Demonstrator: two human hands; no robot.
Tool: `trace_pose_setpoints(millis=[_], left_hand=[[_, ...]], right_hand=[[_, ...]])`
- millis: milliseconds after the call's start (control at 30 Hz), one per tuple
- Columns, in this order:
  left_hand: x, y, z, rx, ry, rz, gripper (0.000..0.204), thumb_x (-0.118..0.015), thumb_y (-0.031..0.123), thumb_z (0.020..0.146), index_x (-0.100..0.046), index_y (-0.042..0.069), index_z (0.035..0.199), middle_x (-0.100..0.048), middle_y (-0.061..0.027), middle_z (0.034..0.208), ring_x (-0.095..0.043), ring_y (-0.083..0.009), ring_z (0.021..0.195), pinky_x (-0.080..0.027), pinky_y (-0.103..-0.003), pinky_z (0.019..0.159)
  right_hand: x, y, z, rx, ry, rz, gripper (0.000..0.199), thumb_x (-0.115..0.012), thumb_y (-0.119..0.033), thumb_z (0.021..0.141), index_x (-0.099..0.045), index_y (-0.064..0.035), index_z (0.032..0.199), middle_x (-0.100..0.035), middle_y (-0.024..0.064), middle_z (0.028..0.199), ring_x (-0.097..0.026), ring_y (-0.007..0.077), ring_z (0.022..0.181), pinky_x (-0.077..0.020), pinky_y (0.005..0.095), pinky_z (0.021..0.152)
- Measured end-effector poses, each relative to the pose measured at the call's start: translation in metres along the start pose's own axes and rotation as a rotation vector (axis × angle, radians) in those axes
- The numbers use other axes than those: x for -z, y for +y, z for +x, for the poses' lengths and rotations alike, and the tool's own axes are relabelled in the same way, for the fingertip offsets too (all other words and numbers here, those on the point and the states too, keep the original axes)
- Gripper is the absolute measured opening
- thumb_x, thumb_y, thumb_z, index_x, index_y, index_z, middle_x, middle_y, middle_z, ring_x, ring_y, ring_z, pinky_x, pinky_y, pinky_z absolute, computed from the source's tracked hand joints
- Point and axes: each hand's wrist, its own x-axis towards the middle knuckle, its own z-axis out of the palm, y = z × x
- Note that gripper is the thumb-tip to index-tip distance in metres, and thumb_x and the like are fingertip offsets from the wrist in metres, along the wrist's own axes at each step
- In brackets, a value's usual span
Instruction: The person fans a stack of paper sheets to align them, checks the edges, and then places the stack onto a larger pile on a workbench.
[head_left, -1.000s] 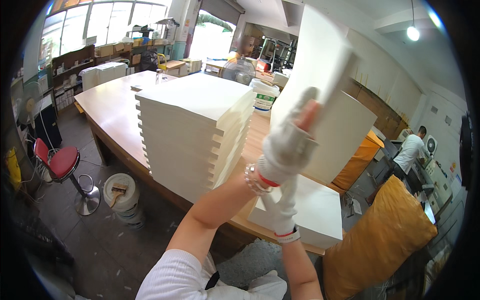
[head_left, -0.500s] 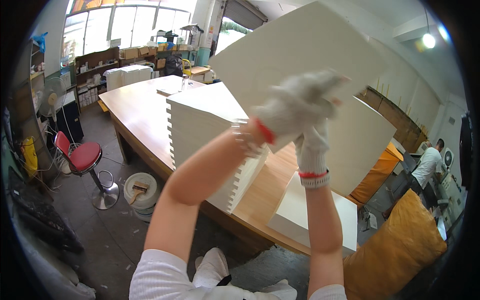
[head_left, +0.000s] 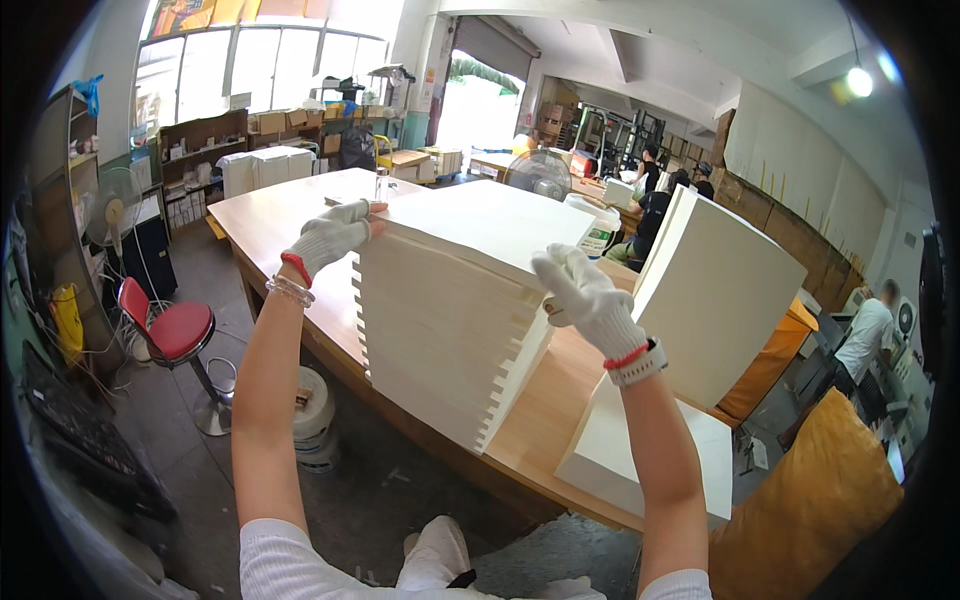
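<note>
A tall stack of large white sheets stands on the wooden table in front of me, its left and right edges stepped like teeth. Its uppermost layer lies flat, with a slightly wavy near edge. My left hand, in a white knit glove with bare fingertips, is at the near left corner, fingers stretched and slightly apart against it. At the near right corner is my gloved right hand, its fingers loosely bent and spread beside the edge; the exact contact is hidden. Neither hand visibly lifts anything.
Right of the stack are a low white stack and a tall leaning white stack. An orange sack bulges at lower right. A white bucket and red stool are at left. Several people are farther back.
The big white sheet raised before me is now down on the stack. My hands, crossed and blurred together before, have parted to its two near corners.
</note>
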Motion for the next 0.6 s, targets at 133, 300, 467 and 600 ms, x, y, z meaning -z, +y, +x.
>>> trace_pose_setpoints(millis=[133, 300, 467, 600], left_hand=[[0.0, -0.016, 0.004, -0.101, 0.007, -0.144, 0.04, -0.065, 0.016, 0.093, -0.065, 0.003, 0.131, -0.072, -0.008, 0.112, -0.067, -0.0168, 0.105, -0.052, -0.029, 0.093], [-0.004, -0.029, 0.011, -0.06, 0.027, -0.411, 0.033, -0.059, 0.004, 0.093, -0.066, -0.002, 0.124, -0.072, -0.0109, 0.109, -0.072, -0.0176, 0.097, -0.056, -0.026, 0.083], [0.001, -0.035, 0.018, -0.061, -0.008, -0.378, 0.03, -0.059, 0.003, 0.093, -0.067, -0.002, 0.121, -0.072, -0.0109, 0.108, -0.072, -0.0179, 0.095, -0.056, -0.025, 0.083], [0.005, -0.041, 0.023, -0.073, -0.043, -0.405, 0.028, -0.062, 0.002, 0.091, -0.068, -0.002, 0.118, -0.072, -0.0089, 0.109, -0.071, -0.0183, 0.097, -0.055, -0.027, 0.088]], right_hand=[[-0.02, 0.01, -0.002, 0.174, 0.176, -0.422, 0.088, -0.064, -0.066, 0.088, -0.044, 0.0009, 0.142, -0.063, 0.0233, 0.118, -0.066, 0.0319, 0.099, -0.051, 0.0415, 0.086], [-0.027, 0.01, -0.004, 0.22, 0.233, -0.336, 0.075, -0.071, -0.054, 0.088, -0.049, 0.0009, 0.135, -0.062, 0.0246, 0.111, -0.065, 0.03, 0.093, -0.0518, 0.0402, 0.084], [-0.034, 0.012, -0.003, 0.283, 0.296, -0.277, 0.067, -0.075, -0.045, 0.087, -0.052, 0.0016, 0.13, -0.059, 0.025, 0.109, -0.062, 0.0264, 0.085, -0.0528, 0.038, 0.081], [-0.038, 0.017, -0.003, 0.318, 0.329, -0.224, 0.066, -0.075, -0.044, 0.087, -0.053, 0.002, 0.129, -0.058, 0.0239, 0.108, -0.061, 0.025, 0.084, -0.0532, 0.0374, 0.078]])
